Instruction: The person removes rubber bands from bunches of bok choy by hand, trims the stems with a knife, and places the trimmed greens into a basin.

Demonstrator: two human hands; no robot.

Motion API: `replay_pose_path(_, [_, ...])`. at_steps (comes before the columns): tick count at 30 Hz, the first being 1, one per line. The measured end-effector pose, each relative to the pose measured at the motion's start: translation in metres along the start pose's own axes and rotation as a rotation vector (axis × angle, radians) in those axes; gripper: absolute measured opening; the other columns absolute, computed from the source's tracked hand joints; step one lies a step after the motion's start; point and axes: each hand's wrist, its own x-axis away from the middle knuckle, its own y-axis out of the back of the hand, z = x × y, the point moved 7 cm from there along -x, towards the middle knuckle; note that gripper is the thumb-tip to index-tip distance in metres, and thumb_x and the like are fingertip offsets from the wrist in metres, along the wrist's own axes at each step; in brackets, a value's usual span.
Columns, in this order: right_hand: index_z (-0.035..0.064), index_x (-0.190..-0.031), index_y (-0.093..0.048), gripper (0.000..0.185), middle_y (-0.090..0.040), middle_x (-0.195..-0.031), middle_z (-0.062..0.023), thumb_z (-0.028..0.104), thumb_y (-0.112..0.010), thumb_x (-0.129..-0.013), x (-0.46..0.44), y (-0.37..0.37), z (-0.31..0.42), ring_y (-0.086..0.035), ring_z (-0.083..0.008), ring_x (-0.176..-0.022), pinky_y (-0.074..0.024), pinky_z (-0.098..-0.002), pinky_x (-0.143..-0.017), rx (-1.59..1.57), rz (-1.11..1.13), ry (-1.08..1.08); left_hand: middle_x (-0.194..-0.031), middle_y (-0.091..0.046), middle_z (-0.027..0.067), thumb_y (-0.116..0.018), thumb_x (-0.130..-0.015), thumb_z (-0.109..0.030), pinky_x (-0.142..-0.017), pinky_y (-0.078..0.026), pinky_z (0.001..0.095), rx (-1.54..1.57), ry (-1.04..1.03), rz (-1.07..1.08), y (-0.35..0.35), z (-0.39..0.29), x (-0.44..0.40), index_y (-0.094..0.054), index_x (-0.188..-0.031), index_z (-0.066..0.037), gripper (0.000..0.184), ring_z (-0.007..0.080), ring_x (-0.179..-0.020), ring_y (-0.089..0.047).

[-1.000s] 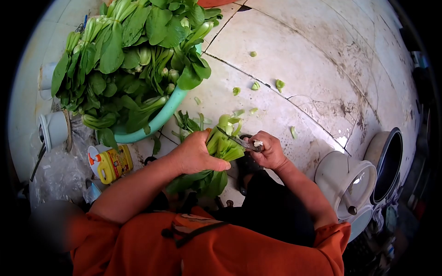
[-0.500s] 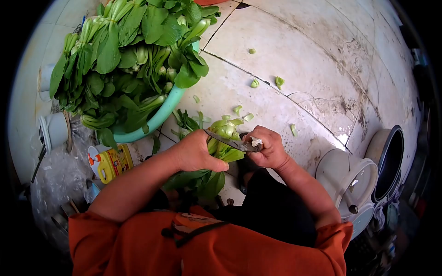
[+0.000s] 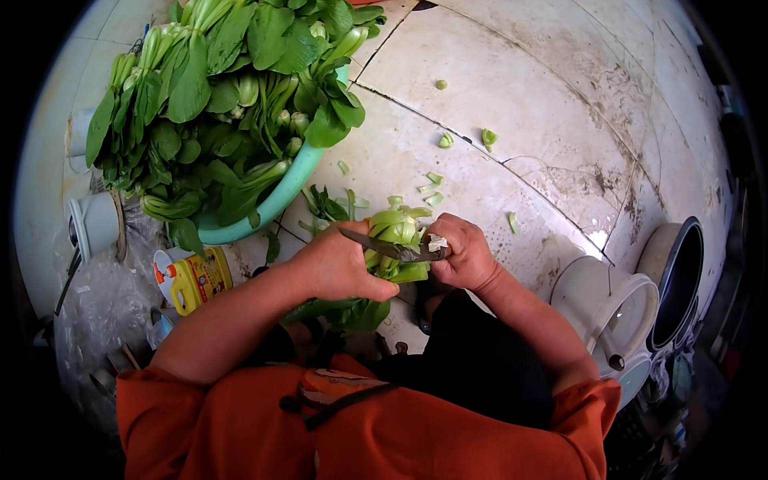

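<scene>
My left hand [image 3: 340, 264] is closed round a bok choy [image 3: 394, 228], its pale stalk end up and to the right, its dark leaves hanging below the hand. In my right hand [image 3: 464, 254] is a knife [image 3: 396, 249], gripped by the handle, its dark blade pointing left across the stalks. A small whitish piece sits at the handle end of the blade. Cut bits of stalk [image 3: 433, 184] lie on the floor just beyond the hands. A green basin [image 3: 302, 172] heaped with bok choy [image 3: 232, 88] stands at the upper left.
A yellow jug [image 3: 204, 280] stands left of my arm, near a grey-white container [image 3: 96, 224] and clear plastic [image 3: 108, 320]. White buckets [image 3: 578, 300] and a dark-lined pot [image 3: 676, 280] are at the right. More trimmings [image 3: 489, 138] are scattered over the tiled floor [image 3: 552, 96].
The knife has shifted slightly left across the stalks, with my right hand still gripping it. More cut stalk pieces lie on the floor beyond the hands.
</scene>
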Motion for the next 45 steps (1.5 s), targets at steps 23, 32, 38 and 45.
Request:
replay_pose_path(23, [0.0086,-0.095,-0.06,0.028,-0.063,-0.082,-0.0087,0.004,-0.064,-0.067,0.047,0.01,-0.04,-0.062,-0.0281,-0.073,-0.0522,-0.0347,-0.068,-0.031,-0.169,-0.098,-0.101,-0.066,0.0016,-0.08,-0.066,-0.008,-0.083,-0.05,0.0286,0.331,-0.051,-0.023,-0.002,-0.016,0.004,-0.058,-0.115,-0.002,0.054,0.009,-0.088,-0.059])
replay_pose_path(32, [0.0074,-0.091,-0.06,0.025,-0.056,-0.074,-0.0096,0.003,-0.062,-0.066,0.018,0.003,-0.013,-0.058,-0.028,-0.069,-0.0486,-0.0344,-0.063,0.02,-0.089,-0.096,-0.094,-0.067,0.0141,-0.076,-0.062,-0.03,-0.086,-0.048,0.0391,-0.434,-0.133,-0.406,0.016,-0.025,0.004,-0.061,-0.112,-0.006,0.057,0.0316,-0.087,-0.064])
replay_pose_path(38, [0.0085,-0.096,-0.057,0.03,-0.057,-0.084,-0.0128,0.008,-0.066,-0.068,0.004,0.005,0.001,-0.059,-0.0344,-0.074,-0.0505,-0.0406,-0.066,0.096,-0.128,-0.127,-0.104,-0.066,0.0124,-0.077,-0.059,-0.03,-0.093,-0.046,0.0406,-0.669,-0.121,-0.468,0.018,-0.027,0.002,-0.062,-0.118,-0.008,0.065,0.0324,-0.101,-0.06])
replay_pose_path(45, [0.0054,-0.097,-0.056,0.027,-0.058,-0.087,-0.0177,0.014,-0.067,-0.074,0.03,0.001,-0.035,-0.059,-0.0398,-0.08,-0.0501,-0.0452,-0.071,0.238,-0.045,-0.486,-0.101,-0.067,0.0122,-0.077,-0.059,-0.029,-0.094,-0.045,0.0398,-0.675,-0.075,-0.577,0.038,-0.026,0.003,-0.062,-0.118,-0.011,0.064,0.0317,-0.099,-0.061])
